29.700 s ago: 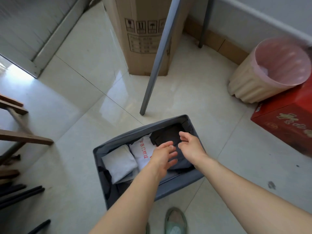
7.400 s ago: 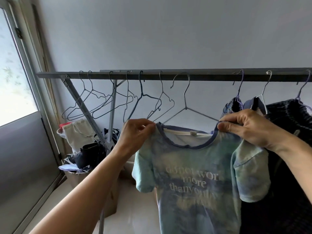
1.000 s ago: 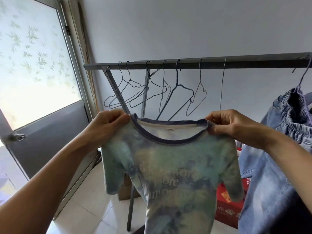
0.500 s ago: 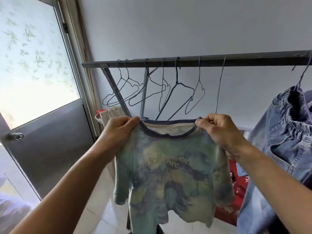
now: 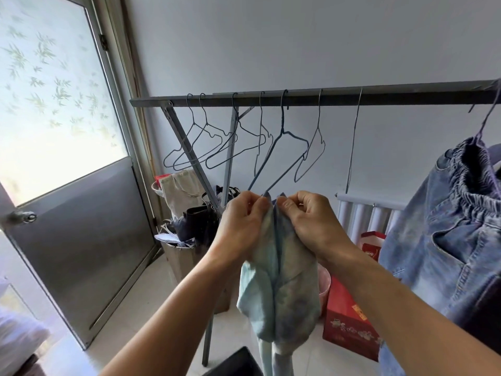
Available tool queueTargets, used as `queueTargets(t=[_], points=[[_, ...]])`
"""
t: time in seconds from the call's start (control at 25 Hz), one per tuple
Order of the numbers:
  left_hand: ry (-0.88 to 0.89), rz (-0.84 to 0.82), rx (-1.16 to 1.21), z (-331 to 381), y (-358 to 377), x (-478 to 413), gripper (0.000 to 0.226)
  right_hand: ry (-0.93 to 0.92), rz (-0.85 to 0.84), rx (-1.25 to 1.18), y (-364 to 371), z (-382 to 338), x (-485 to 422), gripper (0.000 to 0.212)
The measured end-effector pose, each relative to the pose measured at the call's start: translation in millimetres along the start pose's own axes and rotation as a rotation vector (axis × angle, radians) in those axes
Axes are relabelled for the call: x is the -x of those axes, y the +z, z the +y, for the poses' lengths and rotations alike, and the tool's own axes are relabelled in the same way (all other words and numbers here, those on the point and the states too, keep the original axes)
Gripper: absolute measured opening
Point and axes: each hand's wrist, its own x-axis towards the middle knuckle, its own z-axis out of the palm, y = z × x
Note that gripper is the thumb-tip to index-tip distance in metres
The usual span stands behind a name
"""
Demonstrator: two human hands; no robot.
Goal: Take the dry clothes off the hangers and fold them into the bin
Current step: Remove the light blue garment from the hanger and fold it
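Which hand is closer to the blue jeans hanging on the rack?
Right. The right hand pinches the tie-dye shirt beside the jeans, not touching them; the left hand pinches the shirt on the right hand's far side.

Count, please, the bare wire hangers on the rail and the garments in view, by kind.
Bare grey wire hangers on the metal rail: 7
Blue-green tie-dye T-shirt, held by left hand and right hand: 1
Blue denim garment on a purple hanger: 1
Total: 9
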Motion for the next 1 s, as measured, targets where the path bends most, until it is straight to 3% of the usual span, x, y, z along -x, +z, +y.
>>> queueTargets(t=[0.2,0.36,0.48,0.52,0.6,0.68,0.76,0.84,1.0], points=[[-0.019,-0.057,0.076,14.7,5.9,11.8,0.022,-0.038,-0.012,0.048,0.4,-4.1,1.2,0.023],[-0.084,-0.209,0.314,33.0,2.4,23.5,0.052,-0.049,-0.068,0.026,-1.5,-11.7,6.7,0.034],[-0.124,-0.262,0.368,35.2,-4.4,27.8,0.057,-0.068,-0.086,0.023,-4.7,-11.8,6.4,0.02],[-0.105,-0.251,0.303,35.8,-8.3,28.8,0.051,-0.067,-0.094,0.024,-7.8,-12.2,5.6,0.014],[0.089,-0.154,-0.054,31.7,-19.7,20.6,0.036,-0.06,-0.143,0.009,-15.9,-14.7,3.2,0.012],[0.296,-0.129,-0.323,31.3,-34.7,2.7,0.045,-0.089,-0.256,0.015,-24.8,-20.6,1.8,0.013],[0.33,-0.331,-0.345,34.7,-43.5,-15.0,0.06,-0.151,-0.39,0.024,-31.7,-29.0,1.1,0.014],[0.256,-0.514,-0.303,42.0,-43.2,-21.9,0.052,-0.201,-0.426,-0.014,-36.0,-34.3,-1.0,0.016],[0.271,-0.452,-0.234,43.9,-34.2,-26.5,0.033,-0.231,-0.299,-0.087,-40.5,-23.6,-6.8,0.015]])
